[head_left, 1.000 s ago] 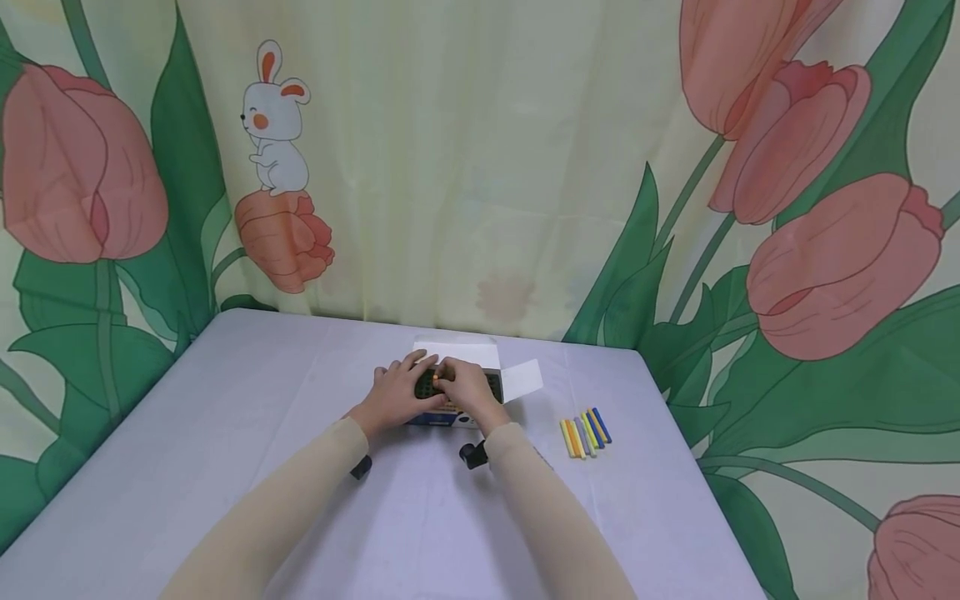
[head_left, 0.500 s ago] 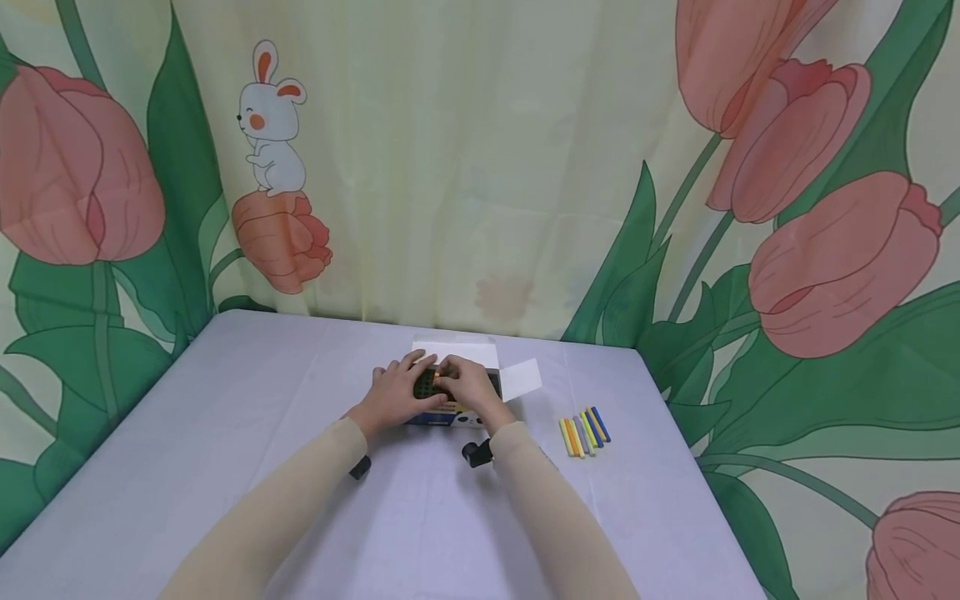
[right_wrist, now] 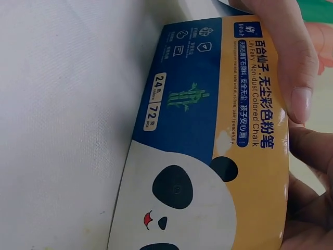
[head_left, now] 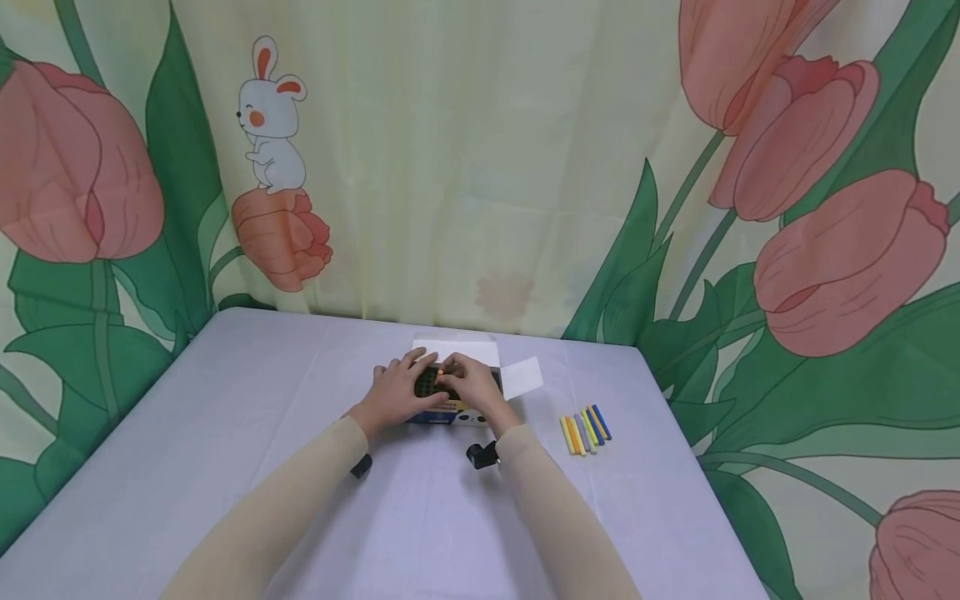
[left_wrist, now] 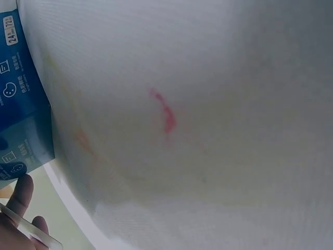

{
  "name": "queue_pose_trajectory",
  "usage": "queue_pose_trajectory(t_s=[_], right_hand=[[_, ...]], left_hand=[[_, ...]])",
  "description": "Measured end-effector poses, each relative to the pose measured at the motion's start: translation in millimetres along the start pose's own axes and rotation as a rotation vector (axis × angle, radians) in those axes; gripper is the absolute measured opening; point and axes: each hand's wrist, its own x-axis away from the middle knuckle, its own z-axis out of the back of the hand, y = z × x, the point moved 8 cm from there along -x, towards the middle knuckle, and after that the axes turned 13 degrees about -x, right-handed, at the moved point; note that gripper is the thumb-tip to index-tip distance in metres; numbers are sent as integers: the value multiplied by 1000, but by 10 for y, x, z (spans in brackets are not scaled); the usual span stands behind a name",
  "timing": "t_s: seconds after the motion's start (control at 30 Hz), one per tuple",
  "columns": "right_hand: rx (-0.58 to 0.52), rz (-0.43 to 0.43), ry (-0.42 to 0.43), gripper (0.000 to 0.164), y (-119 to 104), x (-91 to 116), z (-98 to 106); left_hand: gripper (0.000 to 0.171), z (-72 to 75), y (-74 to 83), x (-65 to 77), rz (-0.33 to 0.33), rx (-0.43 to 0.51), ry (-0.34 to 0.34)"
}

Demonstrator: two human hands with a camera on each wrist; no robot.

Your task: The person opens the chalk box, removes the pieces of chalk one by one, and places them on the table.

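A colored chalk box [head_left: 431, 417] with a panda print on its front [right_wrist: 182, 130] stands opened on the table. Its dark holder with rows of round holes shows between the hands. My left hand [head_left: 392, 395] holds the box at its left end, thumb along the front top edge and fingers spread toward the back. Over the holder, my right hand [head_left: 471, 383] pinches an orange chalk stick [head_left: 440, 374] between thumb and fingertips. The stick's lower part is hidden by the hand. In the left wrist view, the box's blue side [left_wrist: 23, 78] appears at the left edge, a fingertip touching it.
Several chalk sticks [head_left: 585, 430] in yellow, orange, grey and blue lie side by side on the table, right of the box. White box flaps stand folded out at the back [head_left: 468, 350] and right [head_left: 522, 377]. A tulip-printed curtain [head_left: 480, 167] hangs behind the table.
My right hand and forearm have shifted slightly to the right, with the orange chalk stick still pinched. More of the box's panda print shows now. My left hand keeps its place.
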Motion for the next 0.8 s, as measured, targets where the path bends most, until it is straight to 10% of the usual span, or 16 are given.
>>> queue_pose_trajectory(t_s=[0.8], right_hand=[[-60, 44, -14, 10, 36, 20, 18]], left_hand=[[91, 21, -1, 0, 9, -5, 9]])
